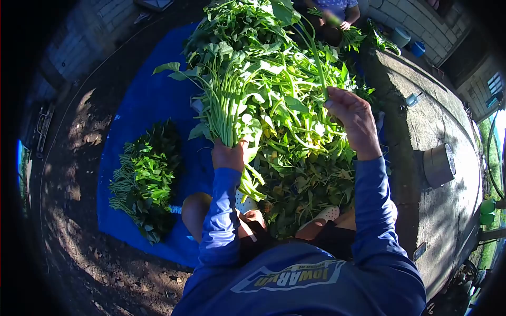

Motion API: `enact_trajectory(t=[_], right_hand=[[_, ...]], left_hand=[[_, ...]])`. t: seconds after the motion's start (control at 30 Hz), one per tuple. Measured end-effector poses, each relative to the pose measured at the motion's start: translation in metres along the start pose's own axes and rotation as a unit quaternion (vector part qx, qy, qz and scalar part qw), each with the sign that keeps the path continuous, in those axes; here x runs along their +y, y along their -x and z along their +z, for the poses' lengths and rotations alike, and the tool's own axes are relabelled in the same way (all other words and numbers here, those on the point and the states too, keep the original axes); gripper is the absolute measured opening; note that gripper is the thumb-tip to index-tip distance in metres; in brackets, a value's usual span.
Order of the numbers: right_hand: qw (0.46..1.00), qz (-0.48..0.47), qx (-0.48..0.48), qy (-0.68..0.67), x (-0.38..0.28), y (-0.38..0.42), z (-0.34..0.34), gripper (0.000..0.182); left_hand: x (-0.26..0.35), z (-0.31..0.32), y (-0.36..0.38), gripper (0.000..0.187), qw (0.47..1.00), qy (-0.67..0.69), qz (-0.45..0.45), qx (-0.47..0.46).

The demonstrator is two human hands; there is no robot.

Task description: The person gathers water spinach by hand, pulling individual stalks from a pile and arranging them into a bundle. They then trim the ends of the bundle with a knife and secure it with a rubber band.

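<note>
My left hand (pixel 230 156) is closed round the stems of a bunch of leafy greens (pixel 226 113), whose leaves fan out away from me. In my right hand (pixel 352 113), a single long green stem (pixel 318 60) is pinched between thumb and fingers; it stands nearly upright with a broad leaf at its top. Beneath and beyond both hands spreads a large heap of loose leafy greens (pixel 295 118), bright in the sun. Darker leaves (pixel 311 184) lie closer to my feet.
A blue tarp (pixel 145 100) lies under the heap. Stacked bundles of greens (pixel 150 179) rest on it at left. Another person (pixel 342 10) handles greens at the back. On the concrete ledge (pixel 406 174) at right stands a metal pot (pixel 439 165). A blue bucket (pixel 417 49) sits behind.
</note>
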State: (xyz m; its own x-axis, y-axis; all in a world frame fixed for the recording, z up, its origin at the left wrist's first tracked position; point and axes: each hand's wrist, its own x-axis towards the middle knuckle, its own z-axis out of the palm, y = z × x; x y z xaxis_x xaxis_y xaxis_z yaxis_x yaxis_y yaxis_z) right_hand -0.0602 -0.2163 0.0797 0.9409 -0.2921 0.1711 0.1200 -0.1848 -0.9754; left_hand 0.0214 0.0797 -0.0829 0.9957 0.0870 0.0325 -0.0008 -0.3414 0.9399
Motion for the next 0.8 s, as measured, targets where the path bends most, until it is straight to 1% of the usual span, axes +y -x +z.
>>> enact_trajectory(t=[0.03,0.07,0.1,0.13,0.17,0.23,0.27,0.3,0.33,0.37,0.4,0.43,0.47,0.5,0.53,0.57,0.6,0.63,0.67,0.7,0.73,0.77,0.8], right_hand=[[0.991,0.003,0.037,0.126,-0.001,0.005,0.006,0.035],[0.972,-0.082,0.069,0.209,-0.002,0.009,0.014,0.033],[0.938,-0.166,0.099,0.289,-0.003,0.012,0.021,0.031],[0.899,-0.200,0.131,0.367,-0.003,0.012,0.026,0.032],[0.860,-0.230,0.162,0.425,-0.003,0.014,0.032,0.029],[0.835,-0.224,0.190,0.464,-0.004,0.015,0.046,0.027],[0.841,-0.223,0.188,0.456,-0.006,0.019,0.057,0.024],[0.845,-0.223,0.188,0.447,-0.008,0.021,0.070,0.020],[0.855,-0.196,0.165,0.450,-0.004,0.021,0.083,0.022],[0.864,-0.168,0.143,0.452,0.005,0.023,0.096,0.024],[0.873,-0.144,0.129,0.447,0.012,0.024,0.111,0.023],[0.882,-0.120,0.114,0.442,0.022,0.023,0.124,0.023],[0.888,-0.115,0.116,0.429,0.038,0.022,0.133,0.024],[0.898,-0.086,0.097,0.421,0.052,0.019,0.136,0.026],[0.912,-0.106,0.112,0.381,0.074,0.020,0.137,0.028],[0.923,-0.130,0.124,0.340,0.093,0.018,0.139,0.029],[0.936,-0.080,0.096,0.330,0.097,0.020,0.142,0.030],[0.967,-0.016,0.049,0.249,0.103,0.024,0.143,0.030],[0.974,0.026,0.019,0.225,0.107,0.030,0.144,0.031],[0.977,0.067,-0.010,0.200,0.103,0.037,0.146,0.032],[0.976,0.090,-0.045,0.191,0.109,0.041,0.147,0.033],[0.982,0.076,-0.040,0.169,0.122,0.045,0.150,0.033],[0.983,0.029,-0.030,0.178,0.142,0.046,0.152,0.032]], left_hand=[[-0.014,0.007,-0.005,0.049,0.999,0.029,0.041,0.009],[-0.036,0.016,-0.013,0.049,0.995,0.058,0.080,0.020],[-0.032,0.017,-0.013,0.049,0.989,0.086,0.119,0.030],[-0.028,0.017,-0.011,0.049,0.988,0.082,0.124,0.032],[-0.025,0.019,-0.009,0.048,0.991,0.041,0.120,0.040],[-0.013,0.019,-0.004,0.047,0.992,-0.046,0.104,0.056],[-0.033,0.030,-0.013,0.048,0.991,-0.045,0.114,0.055],[-0.019,0.029,-0.007,0.048,0.991,-0.085,0.091,0.051],[0.010,0.026,0.004,0.049,0.989,-0.125,0.069,0.046],[0.026,0.025,0.009,0.049,0.984,-0.166,0.047,0.040],[-0.021,0.044,-0.010,0.054,0.982,-0.163,0.091,0.027],[0.008,0.040,0.003,0.054,0.985,-0.161,0.057,0.030],[0.027,0.037,0.013,0.054,0.991,-0.123,0.044,0.025],[0.034,0.035,0.019,0.053,0.996,-0.084,0.031,0.019],[0.008,0.044,0.009,0.057,0.999,0.022,0.023,-0.025],[0.003,0.047,0.004,0.061,0.994,0.097,0.003,-0.057],[0.003,0.046,0.005,0.065,0.981,0.169,-0.020,-0.090],[0.001,0.043,0.007,0.069,0.962,0.238,-0.044,-0.123],[-0.001,0.035,0.004,0.074,0.970,0.152,-0.083,-0.168],[-0.012,0.038,0.001,0.072,0.958,0.171,-0.128,-0.190],[-0.030,0.044,-0.001,0.070,0.943,0.189,-0.173,-0.212],[-0.048,0.050,-0.004,0.068,0.925,0.208,-0.216,-0.233],[-0.053,0.051,-0.005,0.061,0.921,0.178,-0.261,-0.227]])
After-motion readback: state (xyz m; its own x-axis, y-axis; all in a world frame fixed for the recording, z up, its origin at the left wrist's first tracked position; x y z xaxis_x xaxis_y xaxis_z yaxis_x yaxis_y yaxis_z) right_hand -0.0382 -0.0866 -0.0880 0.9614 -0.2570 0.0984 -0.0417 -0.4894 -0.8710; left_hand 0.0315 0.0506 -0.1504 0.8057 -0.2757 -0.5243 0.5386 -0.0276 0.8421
